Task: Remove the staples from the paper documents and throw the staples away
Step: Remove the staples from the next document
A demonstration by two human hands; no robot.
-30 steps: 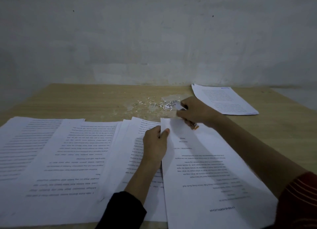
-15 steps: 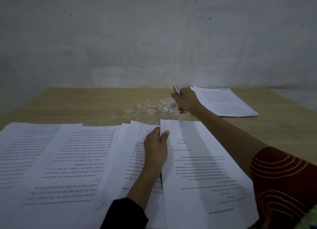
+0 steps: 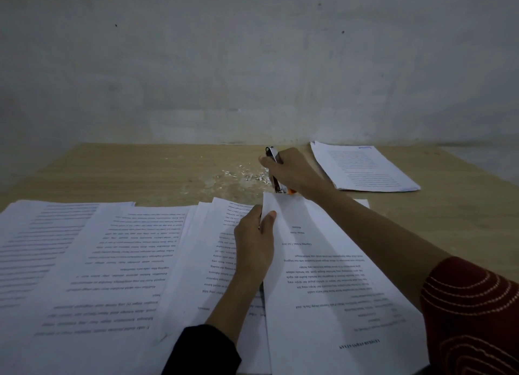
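My right hand [image 3: 292,172] grips a small stapler [image 3: 276,175], metal with an orange end, held nearly upright with its lower end at the top edge of a printed document [image 3: 337,290]. My left hand [image 3: 254,242] pinches that document's upper left edge, thumb on top. A scatter of pulled staples and paper bits [image 3: 250,175] lies on the wooden table [image 3: 140,172] just left of the stapler.
More printed sheets [image 3: 98,262] overlap across the left and middle of the table in front of me. A separate stack of paper [image 3: 365,166] lies at the back right by the grey wall [image 3: 252,65].
My right hand reached with the stapler out over the staple pile, then came back to the document's top edge. My left hand stayed on the paper.
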